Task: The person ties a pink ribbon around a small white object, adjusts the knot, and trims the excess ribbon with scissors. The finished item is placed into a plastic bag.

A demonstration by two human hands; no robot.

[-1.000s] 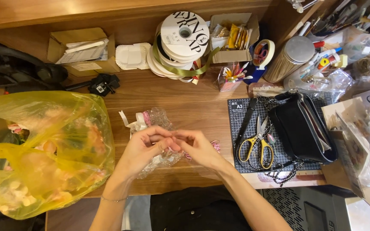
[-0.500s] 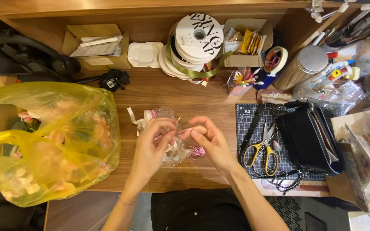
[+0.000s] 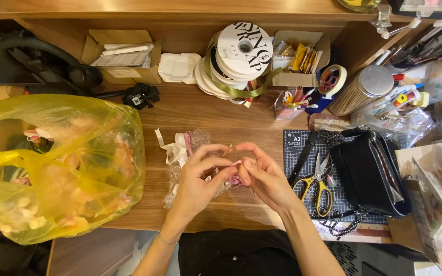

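Yellow bag point(image 3: 52, 168) holds flowers; left hand point(image 3: 198, 179) and right hand point(image 3: 264, 176) pinch pink ribbon point(image 3: 237, 163).

The table point(image 3: 200, 110) is warm brown wood with a fine grain; at its left edge lies a translucent yellow bag point(image 3: 52, 163) with pale pink and cream shapes showing through. Along the back edge stand white ribbon spools point(image 3: 244, 48) with black lettering and an olive-green ribbon point(image 3: 241, 89) trailing off them. At the right edge, a dark grey gridded cutting mat point(image 3: 303, 148) carries yellow-handled scissors point(image 3: 321, 186) and a black bag point(image 3: 369, 176), while a small pink piece point(image 3: 237, 179) shows between both hands.
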